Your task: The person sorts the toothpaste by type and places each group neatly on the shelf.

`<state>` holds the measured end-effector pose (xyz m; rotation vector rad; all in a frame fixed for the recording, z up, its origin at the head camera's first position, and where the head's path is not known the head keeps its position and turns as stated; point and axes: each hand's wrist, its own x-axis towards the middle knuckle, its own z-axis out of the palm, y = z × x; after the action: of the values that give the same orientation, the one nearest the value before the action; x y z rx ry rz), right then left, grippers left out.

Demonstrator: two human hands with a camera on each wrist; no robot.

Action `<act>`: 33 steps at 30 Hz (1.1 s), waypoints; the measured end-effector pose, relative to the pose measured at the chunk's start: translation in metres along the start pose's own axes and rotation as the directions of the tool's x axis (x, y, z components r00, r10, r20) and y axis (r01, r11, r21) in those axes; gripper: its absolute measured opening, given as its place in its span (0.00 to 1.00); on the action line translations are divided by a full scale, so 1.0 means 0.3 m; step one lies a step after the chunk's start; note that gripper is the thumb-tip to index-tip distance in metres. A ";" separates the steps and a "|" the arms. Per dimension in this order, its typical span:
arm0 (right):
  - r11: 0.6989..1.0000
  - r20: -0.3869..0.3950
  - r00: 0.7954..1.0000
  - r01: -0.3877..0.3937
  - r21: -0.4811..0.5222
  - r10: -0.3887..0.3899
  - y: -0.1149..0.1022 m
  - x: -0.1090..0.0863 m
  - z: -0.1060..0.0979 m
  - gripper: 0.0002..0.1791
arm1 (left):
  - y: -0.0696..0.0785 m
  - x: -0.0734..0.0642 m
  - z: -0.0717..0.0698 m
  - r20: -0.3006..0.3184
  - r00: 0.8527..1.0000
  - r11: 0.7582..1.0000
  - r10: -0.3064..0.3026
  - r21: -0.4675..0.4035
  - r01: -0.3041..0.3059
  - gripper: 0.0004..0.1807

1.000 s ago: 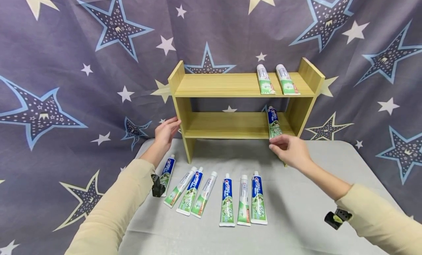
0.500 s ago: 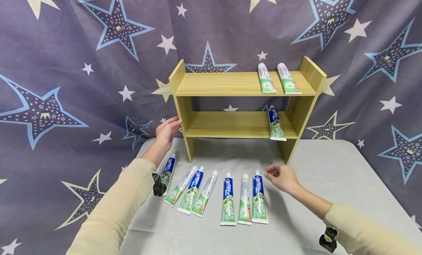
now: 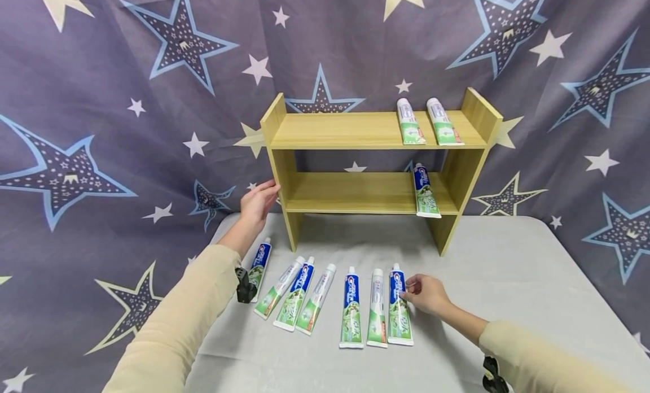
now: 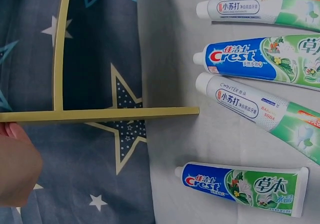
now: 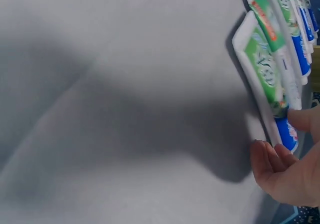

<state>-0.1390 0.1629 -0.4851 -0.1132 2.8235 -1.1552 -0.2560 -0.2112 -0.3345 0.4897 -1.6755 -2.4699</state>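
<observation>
My left hand (image 3: 258,204) is raised, fingers extended; my right hand (image 3: 428,294) is lower, thumb apart from bent fingers.

Toothpaste tubes (image 3: 351,314): smooth plastic-looking, slightly glossy; caps (image 4: 202,10) plastic too. Shelf (image 3: 330,130): wood or wood-look board, fine grain, smooth, low sheen. Bench (image 3: 487,269): matt, cloth-like cover (faint creases). Backdrop (image 3: 355,31): matt printed cloth, soft folds. Sleeves (image 3: 167,325): matt cloth.

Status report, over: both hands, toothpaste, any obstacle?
Left hand touching shelf side. Right hand at rightmost tube on table, grip unclear. No blockage seen; white tube close beside.
</observation>
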 end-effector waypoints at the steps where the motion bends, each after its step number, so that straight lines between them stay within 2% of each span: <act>1: 1.000 0.004 1.000 -0.007 0.001 0.006 0.004 0.000 0.007 0.15 | -0.002 0.000 -0.001 0.003 1.000 1.000 -0.002 0.001 0.002 0.27; 6: 0.999 0.031 0.998 -0.045 -0.025 0.045 0.003 -0.005 0.019 0.19 | -0.010 0.000 0.000 0.001 1.000 1.000 0.002 0.004 -0.002 0.26; 10: 0.993 0.049 0.993 -0.107 -0.042 0.109 -0.010 -0.010 0.018 0.20 | -0.017 0.000 0.005 0.007 1.000 1.000 0.000 -0.004 0.000 0.26; 16: 0.969 0.079 0.967 -0.246 0.030 0.243 -0.038 -0.014 0.031 0.17 | -0.017 -0.004 0.006 0.000 1.000 1.000 0.009 -0.004 -0.009 0.26; 20: 0.935 0.084 0.942 -0.332 0.123 0.323 -0.057 -0.015 0.040 0.16 | -0.010 -0.008 -0.001 -0.009 1.000 1.000 0.010 0.004 -0.010 0.26; 26: 0.882 0.120 0.910 -0.414 0.225 0.397 -0.081 -0.010 0.044 0.18 | -0.001 -0.006 -0.003 -0.007 1.000 1.000 0.018 0.006 -0.018 0.26; 31: 0.784 0.221 0.858 -0.514 0.350 0.464 -0.090 -0.006 0.035 0.18 | 0.001 -0.008 0.004 -0.012 1.000 1.000 0.015 -0.002 -0.015 0.27; 33: 0.753 0.260 0.847 -0.531 0.388 0.463 -0.090 -0.007 0.031 0.18 | 0.002 -0.010 0.006 -0.012 1.000 1.000 0.019 0.001 -0.019 0.27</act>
<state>-0.1350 0.1373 -0.4726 0.5364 2.1649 -1.5219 -0.2538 -0.2091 -0.3328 0.4852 -1.6691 -2.4487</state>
